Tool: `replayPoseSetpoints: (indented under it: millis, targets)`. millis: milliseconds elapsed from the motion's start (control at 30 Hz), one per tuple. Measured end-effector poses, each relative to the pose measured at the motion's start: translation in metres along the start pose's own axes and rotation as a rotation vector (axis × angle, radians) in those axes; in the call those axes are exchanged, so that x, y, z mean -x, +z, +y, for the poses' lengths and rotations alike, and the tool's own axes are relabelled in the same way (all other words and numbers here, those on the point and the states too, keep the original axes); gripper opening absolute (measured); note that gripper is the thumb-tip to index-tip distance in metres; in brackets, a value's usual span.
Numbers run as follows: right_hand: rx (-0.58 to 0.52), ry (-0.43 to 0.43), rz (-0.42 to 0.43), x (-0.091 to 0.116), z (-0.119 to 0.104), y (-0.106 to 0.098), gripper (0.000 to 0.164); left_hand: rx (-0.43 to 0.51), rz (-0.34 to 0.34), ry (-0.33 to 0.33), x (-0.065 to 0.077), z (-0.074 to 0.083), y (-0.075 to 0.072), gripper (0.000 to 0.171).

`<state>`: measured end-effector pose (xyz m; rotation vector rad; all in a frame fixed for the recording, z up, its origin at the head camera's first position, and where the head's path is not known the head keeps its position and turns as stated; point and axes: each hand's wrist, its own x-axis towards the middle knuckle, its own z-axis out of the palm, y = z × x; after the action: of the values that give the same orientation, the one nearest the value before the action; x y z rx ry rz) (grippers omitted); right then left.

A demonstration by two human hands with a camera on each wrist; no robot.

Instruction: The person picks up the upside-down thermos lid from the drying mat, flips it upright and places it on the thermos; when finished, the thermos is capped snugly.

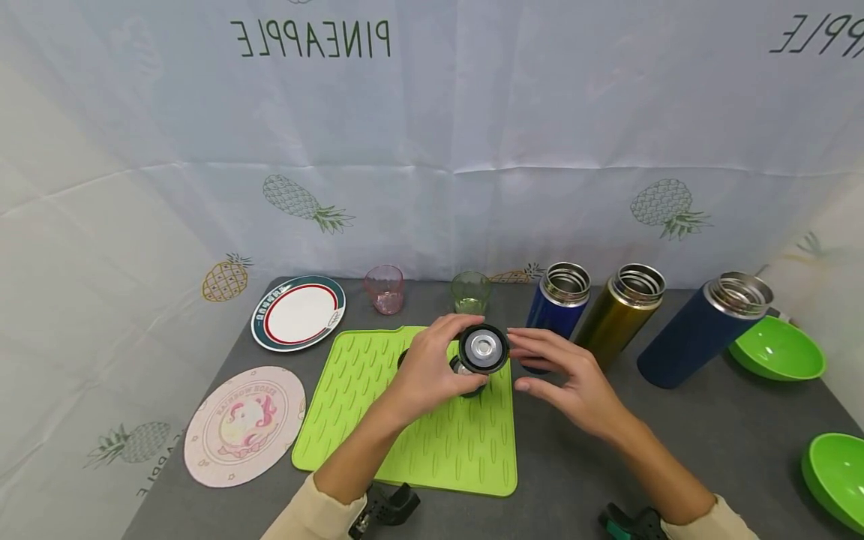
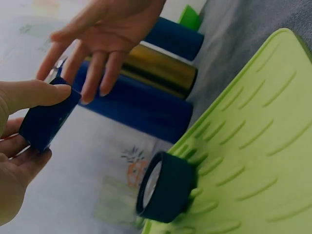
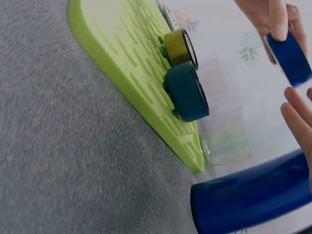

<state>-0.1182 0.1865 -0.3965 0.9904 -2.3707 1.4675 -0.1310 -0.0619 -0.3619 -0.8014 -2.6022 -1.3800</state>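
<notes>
My left hand [image 1: 427, 369] holds a blue bottle lid [image 1: 484, 348] between thumb and fingers, its metal-lined underside facing the head camera. In the left wrist view the lid's blue outside [image 2: 51, 114] shows. My right hand [image 1: 574, 379] is at the lid's right edge, fingers extended and spread, not wrapped round it. Below, on a lime-green ribbed mat [image 1: 405, 450], stand a teal lid [image 3: 187, 92] and a gold lid [image 3: 178, 47]; from the head both are mostly hidden by the left hand and held lid. Beyond the right hand stands an uncapped blue bottle [image 1: 550, 311].
Right of the blue bottle are an uncapped gold bottle [image 1: 614, 322] and dark blue bottle [image 1: 695, 334]. Two green bowls [image 1: 776, 352] sit far right. A rimmed plate [image 1: 300, 313] and a pink round plate [image 1: 246, 427] lie left. Pink [image 1: 385, 289] and green glasses [image 1: 470, 292] stand behind the mat.
</notes>
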Motion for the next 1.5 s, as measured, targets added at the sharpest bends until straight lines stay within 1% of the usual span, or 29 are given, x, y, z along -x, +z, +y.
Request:
replayPoseSetpoints:
  millis: [133,300,433,600,667,733,800,867,933,1033,1233,1433,1500]
  targets:
    - [-0.03,-0.002,0.023,-0.002,0.002,0.002,0.051,0.016,-0.031,0.008,-0.002,0.001,0.007,0.071]
    - [-0.059,0.024,0.046,-0.001,0.005,0.005,0.042,0.017,-0.051,0.022,-0.003,0.003,0.012,0.072]
    - [-0.063,0.042,0.064,-0.002,0.005,0.006,0.039,0.006,-0.063,0.023,-0.004,0.004,0.014,0.072]
    - [-0.062,0.011,0.093,-0.002,0.006,0.005,0.041,0.014,-0.082,0.004,-0.005,0.005,0.014,0.075]
    - [-0.064,0.0,0.103,-0.002,0.006,0.004,0.043,0.054,-0.09,0.0,-0.005,0.004,0.012,0.075]
    - [-0.067,-0.008,0.117,-0.001,0.005,0.002,0.044,0.119,-0.094,-0.01,-0.006,0.003,0.01,0.069]
    - [-0.068,-0.019,0.129,-0.001,0.005,0.001,0.046,0.185,-0.094,-0.029,-0.007,0.002,0.009,0.06]
    - [-0.068,-0.028,0.138,-0.001,0.005,0.001,0.046,0.246,-0.093,-0.063,-0.008,0.001,0.007,0.05]
    - [-0.069,-0.033,0.144,-0.001,0.004,0.001,0.046,0.271,-0.087,-0.091,-0.009,0.001,0.006,0.043]
    - [-0.064,-0.028,0.145,0.0,0.003,0.001,0.046,0.303,-0.074,-0.119,-0.011,-0.001,0.005,0.038]
    - [-0.061,-0.006,0.137,0.0,0.002,0.001,0.044,0.324,-0.045,-0.127,-0.012,-0.002,0.003,0.035]
    - [-0.073,-0.018,0.132,-0.002,0.001,0.002,0.039,0.311,-0.022,-0.123,-0.011,-0.001,0.002,0.041]
    - [-0.079,-0.02,0.131,-0.002,0.001,0.003,0.037,0.326,-0.02,-0.128,-0.01,-0.001,0.002,0.042]
